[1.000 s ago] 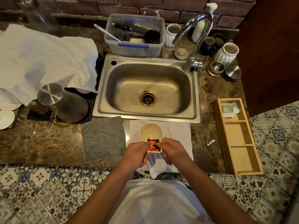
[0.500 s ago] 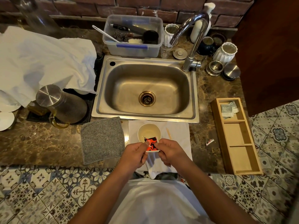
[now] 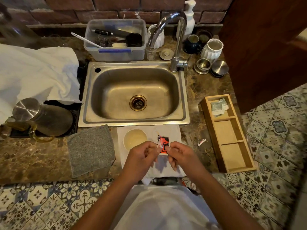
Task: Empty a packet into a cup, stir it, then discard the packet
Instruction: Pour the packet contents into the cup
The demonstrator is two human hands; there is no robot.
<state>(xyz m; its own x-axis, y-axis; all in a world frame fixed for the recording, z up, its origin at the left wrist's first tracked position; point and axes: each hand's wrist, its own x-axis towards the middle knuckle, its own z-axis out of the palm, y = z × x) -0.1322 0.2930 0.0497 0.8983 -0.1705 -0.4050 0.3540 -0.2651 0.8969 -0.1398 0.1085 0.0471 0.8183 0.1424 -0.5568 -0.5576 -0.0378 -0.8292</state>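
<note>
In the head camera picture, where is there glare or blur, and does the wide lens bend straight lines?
Head view: glare shines on the curved faucet and the steel sink rim; the right edge by the wooden cabinet is smeared, the top-left corner hazy; the wooden tray and floor tiles lean outward from lens distortion; both hands, left hand and right hand, and the packet are fairly sharp, casting soft shadows on the white cloth.

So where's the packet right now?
In the head view, the packet is pinched between both hands, left hand and right hand, low in the middle, just right of the cup and in front of the sink.
</note>
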